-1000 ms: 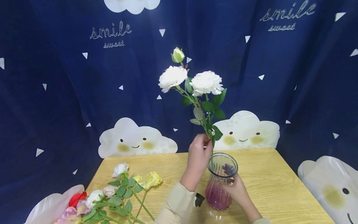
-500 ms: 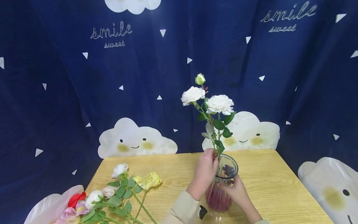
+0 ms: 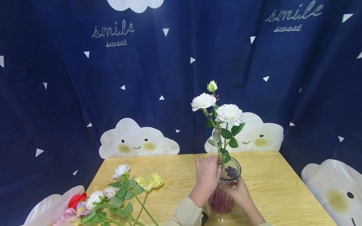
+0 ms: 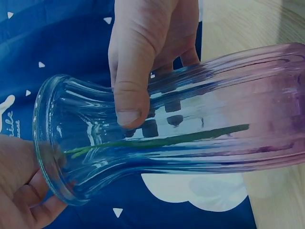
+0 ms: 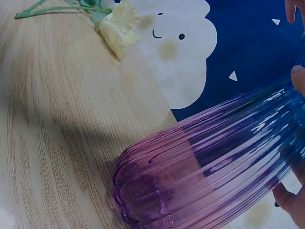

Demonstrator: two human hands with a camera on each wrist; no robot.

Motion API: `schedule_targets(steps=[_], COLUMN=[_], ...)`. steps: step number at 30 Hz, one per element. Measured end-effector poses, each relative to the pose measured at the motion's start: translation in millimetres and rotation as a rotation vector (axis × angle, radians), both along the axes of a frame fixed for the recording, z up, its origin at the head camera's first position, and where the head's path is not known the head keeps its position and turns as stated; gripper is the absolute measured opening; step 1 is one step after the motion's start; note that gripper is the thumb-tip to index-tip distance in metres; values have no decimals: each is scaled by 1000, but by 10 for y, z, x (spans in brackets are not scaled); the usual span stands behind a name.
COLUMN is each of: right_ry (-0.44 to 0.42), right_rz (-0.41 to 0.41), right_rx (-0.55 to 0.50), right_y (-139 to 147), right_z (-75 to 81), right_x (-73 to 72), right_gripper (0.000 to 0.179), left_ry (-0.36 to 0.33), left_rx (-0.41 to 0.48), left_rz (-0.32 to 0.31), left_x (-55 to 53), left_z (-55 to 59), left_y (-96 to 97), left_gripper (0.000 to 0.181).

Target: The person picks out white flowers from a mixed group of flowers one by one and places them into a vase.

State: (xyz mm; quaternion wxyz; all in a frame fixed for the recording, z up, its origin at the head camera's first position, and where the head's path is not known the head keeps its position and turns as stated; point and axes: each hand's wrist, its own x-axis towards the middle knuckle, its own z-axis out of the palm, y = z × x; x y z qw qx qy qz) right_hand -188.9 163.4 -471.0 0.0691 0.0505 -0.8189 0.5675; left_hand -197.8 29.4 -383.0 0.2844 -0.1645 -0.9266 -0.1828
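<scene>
Pinched by the person's left hand (image 3: 207, 174), as far as I can see, is the slim green stem of a white, ruffle-petalled flower spray (image 3: 229, 113), its two full blooms and tight bud standing above the vase's mouth. I see the right hand (image 3: 242, 194) curled round the neck of a ribbed glass vase (image 3: 221, 201), bluish and flared at the rim, purple below, upright on a wood-grained, pale yellow table (image 3: 282, 191). Well apart to the left lie a crinkled yellow flower (image 3: 151, 182), a red bloom (image 3: 77, 200) and leafy stems. On my head view the left hand covers part of the rim. Only my left wrist view clearly shows the stem's lower end inside the glass, short of the base; my right wrist view shows the base's scalloped edge.
</scene>
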Motion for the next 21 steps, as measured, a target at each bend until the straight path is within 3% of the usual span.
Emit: schedule_targets(steps=[5, 10, 21], right_ry=[59, 89, 65], right_rz=[2, -8, -8], right_rx=[14, -5, -9], right_y=[-1, -5, -6], right_z=[-17, -30, -40], right_x=[-6, -9, -13], right_gripper=[74, 73, 73], left_ry=[8, 35, 26], left_rx=[-81, -79, -69], left_rz=[-49, -94, -34], left_x=[1, 11, -28], left_z=[9, 53, 43], left_y=[-39, -71, -211], left_gripper=[7, 10, 4])
